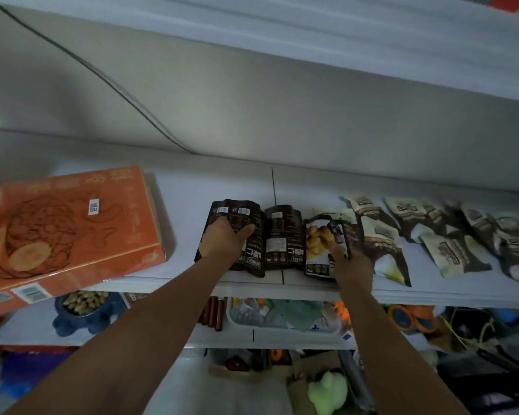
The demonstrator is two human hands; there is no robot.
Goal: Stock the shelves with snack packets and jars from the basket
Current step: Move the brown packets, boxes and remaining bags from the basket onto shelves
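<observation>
On the white shelf lies a row of dark snack packets. My left hand rests on the leftmost black packet, fingers spread over it and thumb out to the right. A second black packet lies just right of it. My right hand holds the lower right edge of a packet with a yellow snack picture, fingers curled round its side. Further right, several brown and cream packets overlap along the shelf. No basket is in view.
A large orange box lies on the shelf at left, overhanging the front edge. Below, a lower shelf holds a blue bowl of nuts, a clear bin and orange items. Another shelf board hangs overhead.
</observation>
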